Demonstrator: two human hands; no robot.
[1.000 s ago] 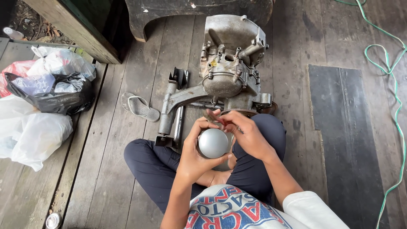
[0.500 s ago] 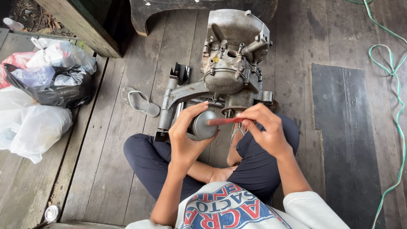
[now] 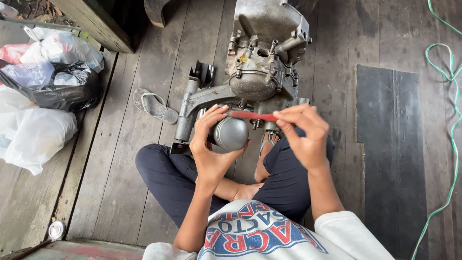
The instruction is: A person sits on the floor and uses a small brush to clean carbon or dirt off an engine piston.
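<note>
Seated worker, viewed from above, with a grey metal piston (image 3: 231,133) held in front of the engine casing (image 3: 262,67), which lies on the plank floor (image 3: 120,159). The left hand (image 3: 211,144) is closed around the piston, fingers wrapped over its ribbed side and thumb under the rounded crown, so that the part sits just below the casing and above the crossed legs. The right hand (image 3: 305,137), to the right of the piston, pinches the end of a slim red tool (image 3: 253,116) between thumb and fingertips; the tool lies level, its free end reaching across the top edge of the piston. Whether the tip touches the metal cannot be told.

To work well here, the piston is best kept steady in the left palm while the tool is guided with short, light strokes, with the part turned rather than the wrist. A sandal (image 3: 155,105) lies left of the casing; plastic bags (image 3: 41,91) lie farther left; a green hose (image 3: 445,72) runs well to the right.
</note>
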